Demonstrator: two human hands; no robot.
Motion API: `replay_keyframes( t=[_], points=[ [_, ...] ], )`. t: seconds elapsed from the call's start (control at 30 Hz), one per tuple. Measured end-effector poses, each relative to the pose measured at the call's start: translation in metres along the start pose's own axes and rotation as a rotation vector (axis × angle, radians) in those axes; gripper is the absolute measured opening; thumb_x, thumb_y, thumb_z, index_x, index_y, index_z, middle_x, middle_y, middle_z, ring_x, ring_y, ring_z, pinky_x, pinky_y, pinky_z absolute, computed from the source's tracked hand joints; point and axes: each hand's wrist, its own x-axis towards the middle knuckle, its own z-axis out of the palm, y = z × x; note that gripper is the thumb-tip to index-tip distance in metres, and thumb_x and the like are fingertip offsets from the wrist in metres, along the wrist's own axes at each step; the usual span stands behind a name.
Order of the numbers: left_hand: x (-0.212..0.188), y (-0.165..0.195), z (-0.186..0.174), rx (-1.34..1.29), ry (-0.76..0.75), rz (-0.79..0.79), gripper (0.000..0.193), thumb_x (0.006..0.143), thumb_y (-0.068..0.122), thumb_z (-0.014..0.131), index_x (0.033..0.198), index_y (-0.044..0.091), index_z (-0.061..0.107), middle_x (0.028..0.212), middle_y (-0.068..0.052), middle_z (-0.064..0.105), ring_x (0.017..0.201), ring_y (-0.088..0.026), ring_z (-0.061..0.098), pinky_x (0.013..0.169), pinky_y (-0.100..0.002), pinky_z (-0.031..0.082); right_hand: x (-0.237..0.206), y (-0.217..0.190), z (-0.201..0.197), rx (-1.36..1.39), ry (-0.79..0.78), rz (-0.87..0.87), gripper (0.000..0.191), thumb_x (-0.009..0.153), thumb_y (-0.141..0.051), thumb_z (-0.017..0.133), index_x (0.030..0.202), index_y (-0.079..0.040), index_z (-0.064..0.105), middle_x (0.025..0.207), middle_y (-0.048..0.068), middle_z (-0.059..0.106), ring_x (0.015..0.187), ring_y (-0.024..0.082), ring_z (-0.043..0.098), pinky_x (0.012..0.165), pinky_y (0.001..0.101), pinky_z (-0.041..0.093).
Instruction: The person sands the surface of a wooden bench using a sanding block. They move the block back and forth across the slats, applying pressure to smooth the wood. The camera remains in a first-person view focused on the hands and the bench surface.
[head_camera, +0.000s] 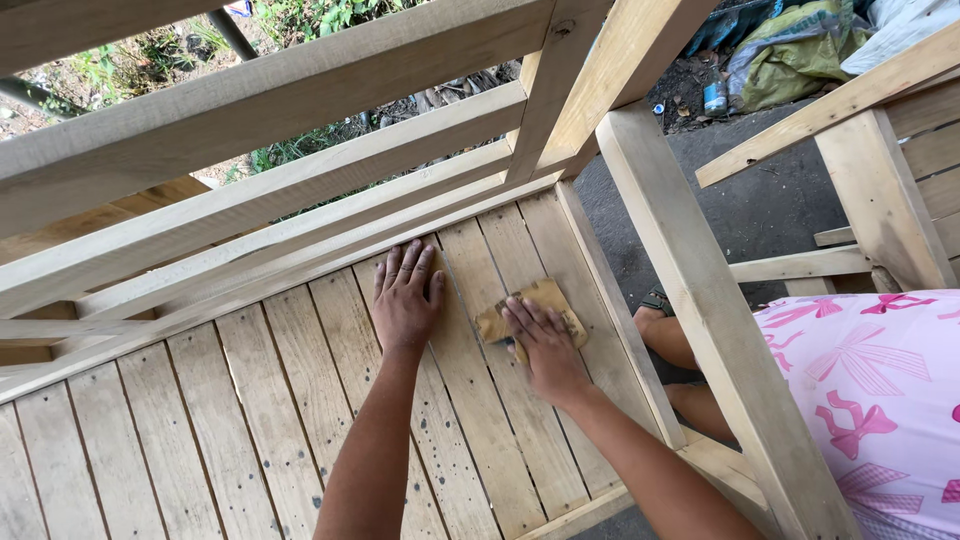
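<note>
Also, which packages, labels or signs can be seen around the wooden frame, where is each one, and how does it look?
Small blue and white can or bottle: on the ground at the top right, upright, a label around it too small to make out.
Crumpled yellow-green sack: on the ground at the top right, behind the can.
White bag: top right corner, partly cut off by the edge.
No signs or screens in view.
</note>
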Motion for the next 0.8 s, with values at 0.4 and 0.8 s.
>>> replay_keyframes(
  t=[0.4,0.8],
  points=[
    [0.0,0.001,-0.001,-0.009,0.013,0.012,0.047,0.104,0.044,0.049,0.146,0.025,0.058,0.155,0.003,0.051,0.149,-0.023,0.039,0.124,-0.041,0.025,0.001,-0.01,0.002,-0.078,-0.048,0.102,0.061,0.106,-0.038,0.032,0.161,-0.012,0.028,0.169,0.005,0.022,0.156,0.024,0.018,0.125,0.0472,0.012],
    [0.0,0.003,-0.007,0.01,-0.013,0.003,0.048,0.103,0.045,0.048,0.147,0.027,0.056,0.156,0.004,0.05,0.149,-0.022,0.037,0.124,-0.04,0.024,0.039,0.005,0.011,-0.067,-0.004,0.101,0.06,0.107,-0.039,0.036,0.161,-0.014,0.028,0.169,0.003,0.02,0.157,0.024,0.017,0.125,0.0476,0.011]
  ],
)
